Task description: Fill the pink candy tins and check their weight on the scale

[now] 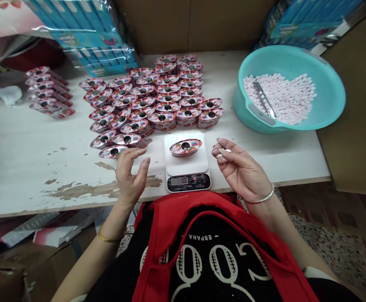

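A white digital kitchen scale (186, 165) stands at the table's front edge, with an oval strawberry-printed candy tin (185, 147) on its platform. My right hand (237, 167) is just right of the scale, its fingertips pinching small pale pink candies (223, 151). My left hand (129, 176) is open and raised left of the scale, touching nothing, nearest a tin at the corner of the rows. Several matching tins (141, 105) lie in overlapping rows behind it. A teal basin (252, 117) holds a heap of the candies (288, 98) and a metal scoop (263, 99).
The worn white table (22, 167) has peeling paint along its front. Another group of tins (46, 92) lies at the far left. Plastic-wrapped blue packs (88, 33) stand at the back, with more (308, 25) at the back right. A cardboard box (352, 126) stands beyond the table's right end.
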Demonstrator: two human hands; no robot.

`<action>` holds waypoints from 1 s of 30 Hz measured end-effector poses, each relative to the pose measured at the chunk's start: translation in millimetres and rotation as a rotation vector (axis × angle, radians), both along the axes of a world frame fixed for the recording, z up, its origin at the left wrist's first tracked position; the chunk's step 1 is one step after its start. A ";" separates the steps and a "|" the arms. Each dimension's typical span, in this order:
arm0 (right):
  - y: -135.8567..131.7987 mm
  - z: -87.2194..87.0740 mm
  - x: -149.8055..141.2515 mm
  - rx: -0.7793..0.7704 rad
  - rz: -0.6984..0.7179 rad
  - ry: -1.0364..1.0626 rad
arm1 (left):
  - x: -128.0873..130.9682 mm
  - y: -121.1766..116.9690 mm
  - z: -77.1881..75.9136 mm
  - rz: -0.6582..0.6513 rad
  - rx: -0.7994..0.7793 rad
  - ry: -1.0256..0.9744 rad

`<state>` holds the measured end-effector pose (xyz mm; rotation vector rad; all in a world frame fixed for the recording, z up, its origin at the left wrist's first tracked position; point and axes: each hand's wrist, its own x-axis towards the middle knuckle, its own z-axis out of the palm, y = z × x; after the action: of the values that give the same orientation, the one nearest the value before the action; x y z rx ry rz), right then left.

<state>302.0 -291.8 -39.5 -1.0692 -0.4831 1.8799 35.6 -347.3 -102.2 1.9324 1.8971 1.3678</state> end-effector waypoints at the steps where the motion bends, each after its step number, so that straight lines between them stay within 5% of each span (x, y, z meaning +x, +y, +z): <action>1: 0.1 -0.2 0.8 0.009 0.000 -0.026 | -2.7 -4.9 -4.6 0.017 -0.025 -0.007; 13: 16.5 -1.2 -38.9 0.143 0.105 -0.066 | -9.4 -40.2 -53.2 0.017 -0.219 -0.095; 20: 27.0 -12.8 -62.8 0.163 0.223 -0.064 | -11.8 -39.5 -59.4 -0.015 -0.223 -0.090; 30: 31.0 2.1 -51.7 0.152 0.214 -0.096 | -11.3 -38.9 -59.3 -0.014 -0.237 -0.091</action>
<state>250.3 -260.8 -37.4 -1.0428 -0.8105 1.9461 24.4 -386.2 -161.5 1.7381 1.9021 1.1465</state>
